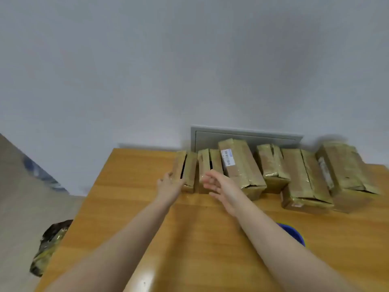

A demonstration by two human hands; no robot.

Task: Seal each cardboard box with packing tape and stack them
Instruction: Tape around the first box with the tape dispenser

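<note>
Left grip (170,184) spread fairly flat, fingers straight-ish, laid against the left side of the leftmost box (186,173). Touching it, not wrapped round it. Right grip (214,184) wide and loose as well, palm turned left, holding nothing, hanging just in front of the second box (207,165). No telling about actual contact with the cardboard, bit blurry there.

Both of those small boxes upright, side by side at the far edge of the desk (126,197), just apart from each other. Dark slit down the middle of each top, between the flaps. Shiny tape on the near ends.

Further right, same row along the wall (189,70): bigger box (242,175) with a white barcode label (227,158), right up beside the second box. Then a smaller taped box (273,167). Then a long box (303,180), poking nearer than the rest. Then the far-right box (345,167), something pale on its left side, too smeared to read. All six in one row on the desk.

Blue round thing (292,232) on the near right of the desk, mostly hidden under the right forearm. Grey panel (246,134) on the wall behind the row. Dark crumpled bag (50,245) down on the floor (21,207), off the desk's left edge.
</note>
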